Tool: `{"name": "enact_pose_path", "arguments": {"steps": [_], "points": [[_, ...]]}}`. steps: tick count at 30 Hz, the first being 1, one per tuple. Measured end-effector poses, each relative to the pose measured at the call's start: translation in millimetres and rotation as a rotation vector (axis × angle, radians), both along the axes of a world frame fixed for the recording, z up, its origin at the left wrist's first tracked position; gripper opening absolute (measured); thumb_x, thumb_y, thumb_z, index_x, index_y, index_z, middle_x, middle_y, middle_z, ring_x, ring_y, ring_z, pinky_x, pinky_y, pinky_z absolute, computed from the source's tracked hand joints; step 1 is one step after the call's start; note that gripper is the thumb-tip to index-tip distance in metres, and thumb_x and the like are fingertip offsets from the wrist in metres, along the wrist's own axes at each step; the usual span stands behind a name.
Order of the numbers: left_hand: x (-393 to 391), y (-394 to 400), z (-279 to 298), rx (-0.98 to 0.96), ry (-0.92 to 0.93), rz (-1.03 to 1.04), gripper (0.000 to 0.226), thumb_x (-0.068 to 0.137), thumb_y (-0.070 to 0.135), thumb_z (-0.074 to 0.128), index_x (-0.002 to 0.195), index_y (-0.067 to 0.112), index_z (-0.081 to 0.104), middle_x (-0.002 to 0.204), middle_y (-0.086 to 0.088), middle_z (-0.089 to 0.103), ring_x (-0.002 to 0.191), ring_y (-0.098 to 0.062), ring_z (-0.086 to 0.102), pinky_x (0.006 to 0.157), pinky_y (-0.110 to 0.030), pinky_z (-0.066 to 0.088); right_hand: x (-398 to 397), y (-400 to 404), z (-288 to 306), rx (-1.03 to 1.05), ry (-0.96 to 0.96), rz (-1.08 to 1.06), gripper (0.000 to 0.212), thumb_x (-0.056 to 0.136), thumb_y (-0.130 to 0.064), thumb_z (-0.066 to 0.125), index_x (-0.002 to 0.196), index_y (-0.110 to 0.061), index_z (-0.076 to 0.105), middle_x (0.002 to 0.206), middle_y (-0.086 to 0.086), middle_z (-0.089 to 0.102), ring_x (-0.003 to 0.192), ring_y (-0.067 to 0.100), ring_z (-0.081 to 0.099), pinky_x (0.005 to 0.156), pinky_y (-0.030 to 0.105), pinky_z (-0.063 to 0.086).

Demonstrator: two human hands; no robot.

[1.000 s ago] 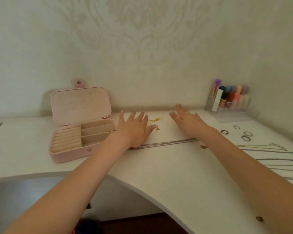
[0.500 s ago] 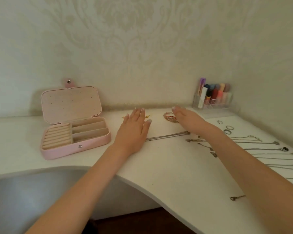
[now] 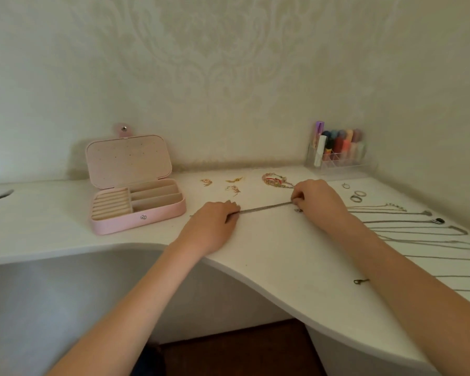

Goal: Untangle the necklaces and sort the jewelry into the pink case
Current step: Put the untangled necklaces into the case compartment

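From the head view, the left hand (image 3: 215,221) pinches one end of a thin silver chain necklace (image 3: 263,208) and the right hand (image 3: 316,198) pinches the other, fingers curled round it, so the chain runs taut between them just above the white curved-edge desk (image 3: 269,264); it looks like one necklace being drawn straight after separation. To do this well, I judge the pull should stay gentle and even, low over the desk, so no link kinks or snaps; then fold it loosely before carrying it to the open pink rectangular jewellery case (image 3: 136,202), which sits to the left of the left hand. Beyond both hands lie small gold earrings (image 3: 232,185) and a pink beaded bracelet (image 3: 274,180); right of the right hand are silver rings (image 3: 358,196) and a row of straightened silver chains (image 3: 418,226); a clear organiser of coloured tubes (image 3: 337,150) stands against the pale patterned wall (image 3: 228,77).
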State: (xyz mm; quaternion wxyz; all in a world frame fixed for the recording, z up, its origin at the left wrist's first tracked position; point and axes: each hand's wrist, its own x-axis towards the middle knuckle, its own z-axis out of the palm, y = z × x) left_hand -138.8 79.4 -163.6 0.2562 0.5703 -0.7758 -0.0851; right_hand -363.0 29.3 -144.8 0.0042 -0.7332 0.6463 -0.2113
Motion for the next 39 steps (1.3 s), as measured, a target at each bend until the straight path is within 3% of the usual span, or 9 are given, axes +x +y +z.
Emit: {"name": "enact_pose_path", "arguments": {"steps": [4, 12, 16, 19, 21, 25, 32, 36, 39], "points": [[6.3, 3.3, -3.5, -0.031, 0.126, 0.050, 0.030, 0.096, 0.017, 0.047, 0.120, 0.012, 0.064, 0.121, -0.006, 0.065, 0.113, -0.021, 0.058, 0.094, -0.025, 0.040, 5.9, 3.7, -4.6, -0.077, -0.107, 0.032, 0.012, 0.094, -0.011, 0.045, 0.092, -0.011, 0.057, 0.083, 0.007, 0.064, 0.072, 0.022, 0.060, 0.066, 0.037, 0.052], [11.5, 0.0, 0.4, -0.008, 0.256, 0.097, 0.013, 0.086, 0.016, 0.063, 0.097, 0.013, 0.069, 0.094, 0.000, 0.071, 0.089, -0.015, 0.064, 0.071, -0.011, 0.044, 46.1, 13.5, 34.3, -0.125, -1.000, 0.238, 0.010, 0.095, -0.002, 0.047, 0.090, -0.008, 0.053, 0.086, 0.015, 0.063, 0.075, 0.023, 0.069, 0.067, 0.036, 0.060], [5.0, -1.5, 37.0, 0.411, 0.840, -0.006, 0.045, 0.079, 0.031, 0.074, 0.115, 0.013, 0.054, 0.099, -0.003, 0.072, 0.084, -0.015, 0.069, 0.075, -0.023, 0.052, 92.6, 18.0, 72.6, -0.056, -1.131, 0.478, 0.008, 0.094, -0.001, 0.050, 0.094, -0.002, 0.057, 0.081, 0.014, 0.067, 0.070, 0.019, 0.071, 0.065, 0.027, 0.059], [1.8, -5.0, 54.9, 0.416, 1.059, -0.024, 0.044, 0.080, 0.028, 0.073, 0.115, 0.012, 0.053, 0.100, -0.008, 0.062, 0.075, -0.014, 0.059, 0.070, -0.026, 0.053, 124.8, 19.7, 91.2, 0.010, -1.277, 0.592, 0.010, 0.095, 0.000, 0.049, 0.092, -0.003, 0.058, 0.079, 0.013, 0.068, 0.071, 0.020, 0.072, 0.064, 0.025, 0.058], [6.2, -6.0, 63.7, 0.321, 1.055, 0.027, 0.017, 0.089, 0.034, 0.062, 0.098, 0.019, 0.061, 0.092, -0.001, 0.056, 0.075, -0.012, 0.050, 0.068, -0.028, 0.050, 139.2, 18.1, 97.3, 0.038, -1.319, 0.643, 0.011, 0.095, 0.000, 0.049, 0.091, -0.003, 0.059, 0.081, 0.014, 0.068, 0.072, 0.021, 0.072, 0.065, 0.026, 0.058], [24.5, -12.8, 77.4, 0.045, 0.748, 0.100, 0.044, 0.100, 0.035, 0.033, 0.068, 0.026, 0.063, 0.088, 0.003, 0.063, 0.079, -0.007, 0.053, 0.070, -0.025, 0.038, 144.4, 8.0, 98.8, -0.025, -1.281, 0.655, 0.010, 0.094, -0.003, 0.051, 0.097, -0.004, 0.060, 0.084, 0.009, 0.071, 0.070, 0.013, 0.070, 0.067, 0.020, 0.054], [39.3, -14.6, 103.9, 0.299, 1.533, -0.042, 0.032, 0.099, 0.012, 0.029, 0.073, 0.014, 0.048, 0.041, 0.008, 0.035, 0.031, -0.006, 0.026, 0.037, -0.015, 0.024, 154.2, -2.7, 53.6, 0.408, -1.269, 0.644, 0.027, 0.100, -0.028, 0.044, 0.110, -0.010, 0.060, 0.103, 0.006, 0.069, 0.085, 0.016, 0.069, 0.085, 0.031, 0.053], [52.0, -10.1, 118.5, 0.209, 1.517, 0.048, 0.030, 0.099, 0.013, 0.028, 0.077, 0.016, 0.049, 0.039, 0.009, 0.033, 0.030, -0.004, 0.023, 0.036, -0.015, 0.018, 170.0, 8.2, 25.4, 0.799, -1.078, 0.828, 0.059, 0.099, -0.051, 0.029, 0.125, -0.006, 0.055, 0.122, 0.005, 0.066, 0.115, 0.023, 0.061, 0.107, 0.042, 0.039], [64.5, -6.0, 119.9, 0.175, 1.510, 0.092, 0.030, 0.099, 0.014, 0.028, 0.080, 0.017, 0.051, 0.039, 0.009, 0.033, 0.030, -0.004, 0.024, 0.036, -0.015, 0.019, 172.6, 16.1, 18.1, 0.813, -1.158, 0.827, 0.044, 0.101, -0.036, 0.037, 0.082, -0.005, 0.061, 0.108, 0.018, 0.068, 0.103, 0.026, 0.066, 0.103, 0.044, 0.044]]}}
